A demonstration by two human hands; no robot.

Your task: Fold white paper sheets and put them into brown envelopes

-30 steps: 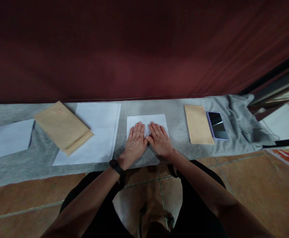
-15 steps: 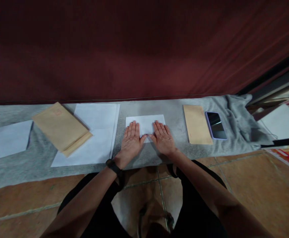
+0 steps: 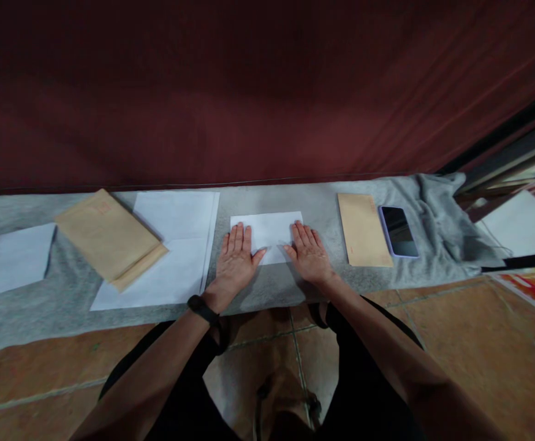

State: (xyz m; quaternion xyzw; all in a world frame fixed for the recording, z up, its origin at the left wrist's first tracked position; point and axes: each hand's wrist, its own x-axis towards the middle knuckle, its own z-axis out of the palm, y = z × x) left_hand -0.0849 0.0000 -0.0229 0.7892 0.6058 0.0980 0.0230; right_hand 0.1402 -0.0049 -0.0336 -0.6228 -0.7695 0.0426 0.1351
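Note:
A small white folded paper [image 3: 271, 233] lies flat on the grey cloth [image 3: 267, 293] in front of me. My left hand [image 3: 237, 257] rests palm down on its left edge, fingers stretched forward and thumb spread towards the middle. On the paper's right edge lies my right hand [image 3: 311, 254], also palm down with its fingers stretched and thumb out. Neither hand grips anything. The middle of the paper shows between the two thumbs, which are apart.
Brown envelopes [image 3: 111, 236] lie on large white sheets [image 3: 175, 263] to the left, with another white paper [image 3: 12, 260] farther left. To the right are a brown envelope [image 3: 365, 231] and a phone [image 3: 398, 231]. A dark red cloth [image 3: 249, 122] hangs behind.
My hands have slid apart, the left one to the left and the right one slightly right, so more of the paper's middle shows.

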